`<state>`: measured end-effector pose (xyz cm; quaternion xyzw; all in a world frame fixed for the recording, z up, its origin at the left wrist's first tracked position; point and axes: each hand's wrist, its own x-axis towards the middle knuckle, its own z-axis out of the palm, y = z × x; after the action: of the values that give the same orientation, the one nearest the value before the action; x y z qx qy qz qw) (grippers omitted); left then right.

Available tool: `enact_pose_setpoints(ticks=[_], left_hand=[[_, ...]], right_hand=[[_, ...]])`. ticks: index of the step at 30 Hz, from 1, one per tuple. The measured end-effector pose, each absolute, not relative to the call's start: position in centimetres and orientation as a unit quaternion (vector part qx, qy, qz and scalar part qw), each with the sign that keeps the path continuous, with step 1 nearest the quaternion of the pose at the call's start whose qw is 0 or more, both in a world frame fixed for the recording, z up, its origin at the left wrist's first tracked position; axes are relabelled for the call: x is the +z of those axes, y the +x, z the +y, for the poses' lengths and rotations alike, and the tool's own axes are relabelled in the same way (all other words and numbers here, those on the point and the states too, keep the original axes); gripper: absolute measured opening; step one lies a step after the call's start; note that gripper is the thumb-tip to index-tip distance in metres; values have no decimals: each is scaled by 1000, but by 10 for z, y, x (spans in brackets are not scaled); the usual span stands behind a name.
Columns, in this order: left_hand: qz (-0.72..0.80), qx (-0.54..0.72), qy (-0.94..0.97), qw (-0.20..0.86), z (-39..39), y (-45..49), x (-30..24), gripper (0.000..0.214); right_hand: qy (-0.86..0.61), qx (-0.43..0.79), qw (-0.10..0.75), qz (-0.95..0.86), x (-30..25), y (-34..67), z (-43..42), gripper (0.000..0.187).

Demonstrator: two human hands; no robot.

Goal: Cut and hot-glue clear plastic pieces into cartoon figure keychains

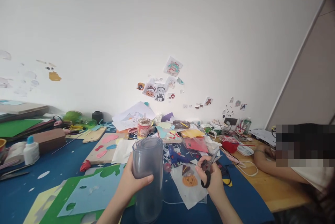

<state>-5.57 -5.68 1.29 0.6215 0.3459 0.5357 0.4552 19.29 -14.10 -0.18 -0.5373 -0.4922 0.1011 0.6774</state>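
So the left hand (131, 182) was wrapped around a clear plastic roll (149, 198), thumb across the front, the roll standing upright (couldn't tell if its bottom end touched the bench (243, 198)). To the right of the roll, the right hand (214, 176) was curled around black-handled scissors (206, 181), blades pointing up and away and slightly spread.

Between the roll and that hand lay a thin white sheet (186, 196) with an orange pumpkin (190, 181) in a witch hat on it. Just behind, to the roll's right, was a blue glue gun (176, 156).

Left of the roll: a light blue cut-up sheet (90, 191) over a green one (56, 208), and well further left a white bottle (31, 153) with a blue cap, no print I could make out.

Behind the roll stood a red-and-white cup (143, 128) with a straw, lettering too small to read. Beyond that, cartoon cutouts (160, 93) on the wall. Far right of the roll, another person's arm (282, 176) rested on the wood.
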Motion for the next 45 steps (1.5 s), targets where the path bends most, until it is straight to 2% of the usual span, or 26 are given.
enact_pose_setpoints(ticks=[6,11,15,19,23,25,29,32,37,41,45], left_hand=[[396,514,662,376,-60,-49,8,94],[366,514,693,349,-66,-46,24,86],[390,471,752,247,-69,-47,55,80],[363,359,855,90,-73,-47,92,58],[346,292,892,3,-79,-38,118,57],[298,269,916,13,-78,-30,125,54],[255,201,944,62,-64,-15,129,33],[290,193,935,67,-51,-16,129,34],[257,209,939,96,-42,-36,130,35],[287,242,918,129,-29,-61,124,36],[308,271,895,177,-10,-90,113,39]], right_hand=[[-548,116,664,-494,-7,195,-141,24],[-537,134,691,-465,-17,189,-145,23],[-525,127,706,-458,-23,186,-145,22],[-524,128,688,-486,-26,191,-145,18],[-545,129,659,-502,-29,193,-149,16],[-555,112,652,-505,-29,190,-151,16],[-567,81,634,-519,-23,179,-157,17],[-579,71,600,-548,-14,173,-163,16],[-589,72,544,-594,-9,180,-173,17],[-609,114,527,-582,-17,188,-179,16],[-647,79,487,-581,-30,187,-181,15]])
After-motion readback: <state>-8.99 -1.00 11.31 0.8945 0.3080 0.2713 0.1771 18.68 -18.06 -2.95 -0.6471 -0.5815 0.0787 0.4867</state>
